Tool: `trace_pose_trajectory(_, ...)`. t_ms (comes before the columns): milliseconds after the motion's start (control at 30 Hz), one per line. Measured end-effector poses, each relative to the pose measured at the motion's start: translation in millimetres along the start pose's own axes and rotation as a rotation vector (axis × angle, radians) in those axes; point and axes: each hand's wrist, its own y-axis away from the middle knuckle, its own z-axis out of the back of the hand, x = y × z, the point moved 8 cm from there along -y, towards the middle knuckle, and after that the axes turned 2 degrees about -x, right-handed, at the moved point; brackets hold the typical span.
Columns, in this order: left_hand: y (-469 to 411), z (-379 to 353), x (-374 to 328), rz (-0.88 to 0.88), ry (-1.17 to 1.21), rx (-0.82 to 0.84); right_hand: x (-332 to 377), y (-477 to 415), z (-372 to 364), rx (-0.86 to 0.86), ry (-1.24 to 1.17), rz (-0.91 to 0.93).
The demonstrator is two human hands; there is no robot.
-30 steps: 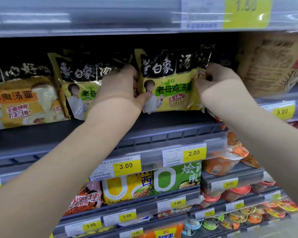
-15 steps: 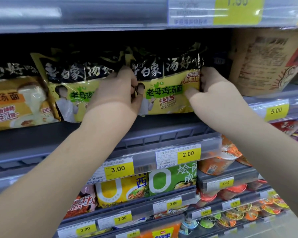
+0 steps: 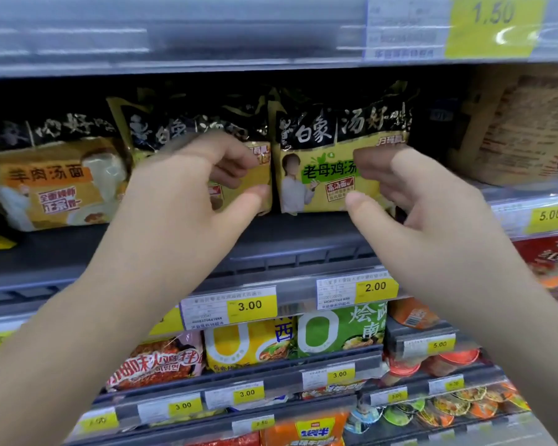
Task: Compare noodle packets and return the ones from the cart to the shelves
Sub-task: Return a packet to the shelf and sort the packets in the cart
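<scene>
A yellow-and-black noodle packet (image 3: pixel 322 156) stands upright on the grey shelf (image 3: pixel 174 249), between my two hands. A second packet of the same kind (image 3: pixel 187 130) stands to its left, partly hidden by my left hand (image 3: pixel 187 188). That hand hovers in front of it, fingers apart and holding nothing. My right hand (image 3: pixel 413 194) is open too, curled just in front of the right packet's lower right corner; I cannot tell whether it touches.
An orange-yellow noodle packet (image 3: pixel 52 181) stands at far left, a brown carton (image 3: pixel 525 130) at right. Price tags (image 3: pixel 376 288) line the shelf edges. Lower shelves hold more packets (image 3: pixel 339 329) and cup noodles (image 3: pixel 458 407). Another shelf edge (image 3: pixel 207 37) runs overhead.
Both hands have let go of the right packet's sides and pulled back toward me, fingers now spread. The packet stays upright on the shelf.
</scene>
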Motion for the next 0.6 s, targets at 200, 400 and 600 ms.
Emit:
trace_pose_trajectory(200, 44.0, 71.7, -14.4, 0.047, 0.102, -0.029, 63.0, 16.3, -24.5, 0.172, -0.373, 0.057)
trace_pose_trajectory(400, 87.5, 171.4, -32.0, 0.214, 0.166, -0.085, 172.4, 41.3, -40.2, 0.401, -0.698, 0.103)
trace_pose_trajectory(600, 110.7, 284.9, -51.4, 0.307, 0.266, -0.199, 284.8, 52.4, -34.4, 0.539, -0.903, 0.216)
